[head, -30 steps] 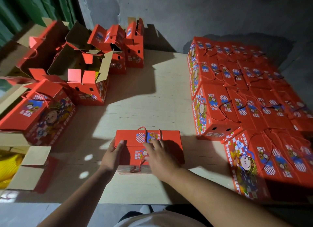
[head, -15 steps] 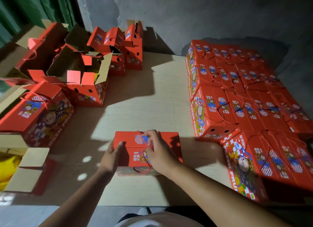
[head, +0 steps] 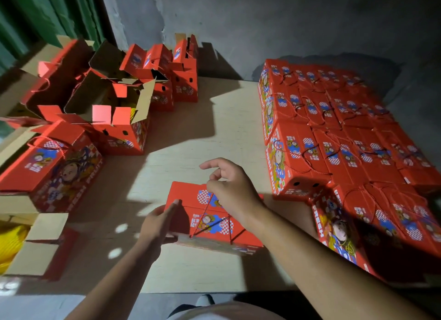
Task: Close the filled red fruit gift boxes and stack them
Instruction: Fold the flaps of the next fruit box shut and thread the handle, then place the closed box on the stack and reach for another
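**A:** Eyes on the closed red box [head: 212,220], lying on the surface [head: 191,138] right in front of the person. Its long axis runs side to side, and it's turned a little, the right end further from the body than the left.

**B:** Hands?

**A:** The left hand [head: 158,224] is pressed on the box's left end, thumb on the top edge, fingers wrapped down the side. That's a hold. The right hand [head: 230,188] hovers over the box's top, right of centre, fingers loosely curled, forefinger stretched out. The red cord handle [head: 205,211] runs up toward its fingertips; I can't tell whether it's pinching the cord or has let go.

**B:** Where does the box go from here?

**A:** By my reading, to the stack of closed boxes [head: 346,138], which sits to the right of the box and beyond it. Its nearest corner is just beside the box's right end.

**B:** So the right hand leads?

**A:** It's the nearer one to the stack, yes. The left is on the end furthest from it, so it would push or lift from behind.

**B:** And on the box's other side?

**A:** The open boxes [head: 114,119], flaps up, well apart from it.
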